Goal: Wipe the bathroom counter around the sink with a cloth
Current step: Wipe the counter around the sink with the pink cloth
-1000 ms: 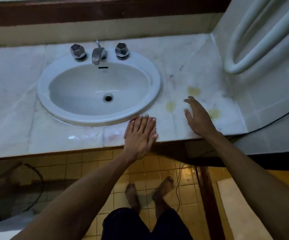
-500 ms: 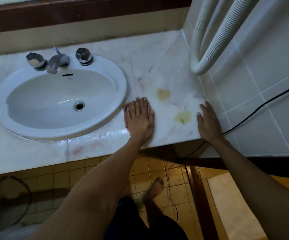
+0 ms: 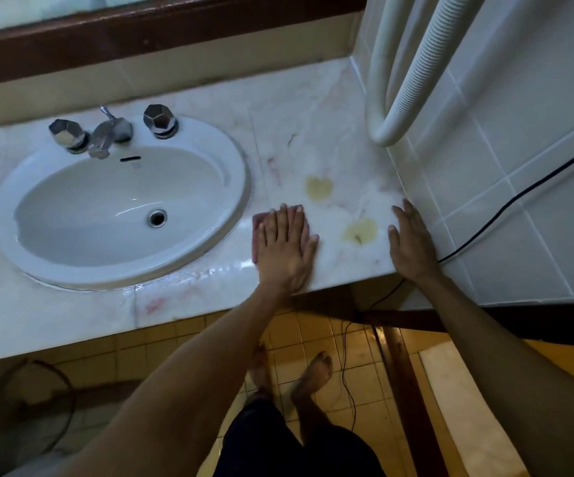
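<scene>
- The cloth (image 3: 257,224) is a small pinkish thing, pinned flat under the left hand (image 3: 285,247) on the marble surface (image 3: 313,132), just right of the sink (image 3: 120,204) rim. Only a strip of it peeks out past the fingers on the sink side.
- No real grip on it: the left palm is spread flat on top with fingers straight and together, so it's pressing, not pinching.
- My guess is it's light, soft and floppy, probably damp given the wet sheen on the marble in front of the basin. Nothing fragile here. It'll likely bunch or slide out from under the palm if pressure eases, so holding it with a flat palm over the middle seems like the way to go.
- The right hand (image 3: 412,242) holds nothing. It lies open, flat at the right end of the surface, up against the tiled side wall (image 3: 505,187), looks like it's bracing.
- Two yellowish stains (image 3: 319,189) sit between the hands, one further back, the other (image 3: 360,231) near the right hand. Those probably need harder rubbing. Faint reddish marks too, toward the front edge.
- The surface is pale polished marble, likely slick where it's wet. The oval white sink is set into it, with a chrome faucet (image 3: 106,136) and two faceted knobs (image 3: 67,132).
- A ribbed white hose (image 3: 412,74) loops down the wall in the back right corner, and a black cable (image 3: 519,194) runs across the tiles.
- Dim room, yellow tiled floor (image 3: 357,352) below, bare feet.
</scene>
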The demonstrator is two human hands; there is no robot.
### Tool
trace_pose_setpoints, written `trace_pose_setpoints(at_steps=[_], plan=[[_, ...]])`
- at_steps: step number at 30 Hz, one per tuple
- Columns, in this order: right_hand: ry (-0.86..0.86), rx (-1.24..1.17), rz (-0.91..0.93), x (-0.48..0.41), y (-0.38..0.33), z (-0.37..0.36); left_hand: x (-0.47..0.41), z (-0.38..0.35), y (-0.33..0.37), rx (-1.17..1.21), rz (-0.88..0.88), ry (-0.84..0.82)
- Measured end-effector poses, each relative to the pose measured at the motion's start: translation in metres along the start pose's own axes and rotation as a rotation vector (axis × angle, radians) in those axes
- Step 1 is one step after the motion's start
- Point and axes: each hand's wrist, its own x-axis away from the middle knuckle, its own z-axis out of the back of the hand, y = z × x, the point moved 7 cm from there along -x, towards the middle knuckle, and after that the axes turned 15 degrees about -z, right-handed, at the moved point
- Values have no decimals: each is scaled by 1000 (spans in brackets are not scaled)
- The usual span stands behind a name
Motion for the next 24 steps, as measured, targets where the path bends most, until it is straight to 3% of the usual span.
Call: trace_pose_setpoints(at_steps=[3, 7, 9, 11, 14, 20, 24], plan=[[-15, 0, 9, 3, 2, 1, 42, -11, 32, -46, -284, -103], [-4, 21, 16, 12, 6, -1, 56, 1, 3, -115, -574, -181], [6, 26, -5, 20, 9, -3, 37, 6, -7, -120, -527, -148], [22, 30, -21, 29, 13, -4, 13, 8, 0, -63, -349, -80], [24, 13, -42, 42, 20, -5, -20, 4, 43, 79, -242, -35], [30, -39, -63, 62, 36, 5, -48, -25, 114, 26, -409, -100], [19, -66, -38, 67, 39, 10, -20, -23, 81, -119, -751, -211]])
